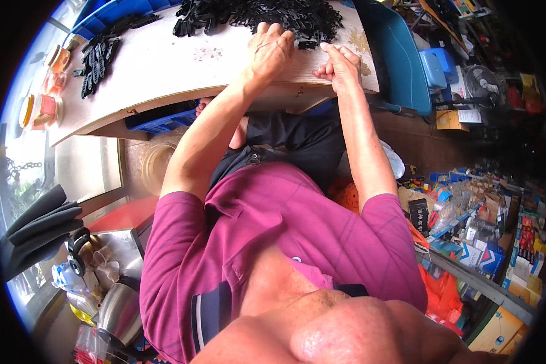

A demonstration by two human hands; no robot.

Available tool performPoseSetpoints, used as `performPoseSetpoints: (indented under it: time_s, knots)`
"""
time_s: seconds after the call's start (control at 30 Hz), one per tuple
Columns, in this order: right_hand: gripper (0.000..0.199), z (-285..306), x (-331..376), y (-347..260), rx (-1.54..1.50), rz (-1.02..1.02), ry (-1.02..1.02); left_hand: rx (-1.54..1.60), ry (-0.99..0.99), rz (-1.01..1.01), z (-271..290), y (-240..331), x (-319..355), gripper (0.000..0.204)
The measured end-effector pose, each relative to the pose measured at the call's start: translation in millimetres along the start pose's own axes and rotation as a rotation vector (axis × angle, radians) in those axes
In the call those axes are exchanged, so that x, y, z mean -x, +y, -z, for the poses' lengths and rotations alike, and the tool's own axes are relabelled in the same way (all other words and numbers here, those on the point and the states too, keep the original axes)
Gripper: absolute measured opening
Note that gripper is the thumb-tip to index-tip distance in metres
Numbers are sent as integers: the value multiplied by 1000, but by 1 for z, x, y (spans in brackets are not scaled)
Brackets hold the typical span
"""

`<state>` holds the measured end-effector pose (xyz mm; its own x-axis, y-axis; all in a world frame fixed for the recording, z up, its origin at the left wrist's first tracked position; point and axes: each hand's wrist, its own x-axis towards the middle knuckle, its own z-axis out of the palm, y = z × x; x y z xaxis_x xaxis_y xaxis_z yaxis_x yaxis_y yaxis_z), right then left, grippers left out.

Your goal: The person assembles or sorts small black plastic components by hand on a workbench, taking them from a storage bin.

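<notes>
A large heap of small black plastic parts (285, 17) lies at the back of the pale, worn table (164, 57). My left hand (270, 51) rests at the heap's front edge, knuckles up and fingers curled under; its fingertips are hidden. To its right, my right hand (341, 65) is closed above the table's front edge, its index finger and thumb close together near the tips. Whatever either hand grips is hidden or too small to make out. Between the hands sits a short black piece (307, 45), close to the left hand's fingers.
A smaller group of black strips (97, 64) lies at the table's left. Jars (39, 111) line the left edge, near a blue crate (112, 15). A teal bin (400, 60) stands against the right side. Crowded shelves (467, 212) and a steel kettle (120, 310) flank me.
</notes>
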<state>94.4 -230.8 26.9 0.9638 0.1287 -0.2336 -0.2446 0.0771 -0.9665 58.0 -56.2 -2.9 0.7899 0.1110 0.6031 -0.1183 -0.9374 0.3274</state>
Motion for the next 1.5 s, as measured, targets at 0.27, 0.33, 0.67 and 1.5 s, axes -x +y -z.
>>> performPoseSetpoints:
  time_s: [0.27,0.33,0.67,1.5]
  knots:
    - [22,-15,4,7,18,118,-205,713,-281,191,34,-4,10,21]
    - [21,-20,8,10,25,114,-291,910,-359,394,51,1,10,21]
    - [24,-34,17,17,4,128,-372,1545,-625,921,59,-12,17,17]
    - [19,-65,30,19,-111,2,-400,-329,-74,469,171,-185,-19,33]
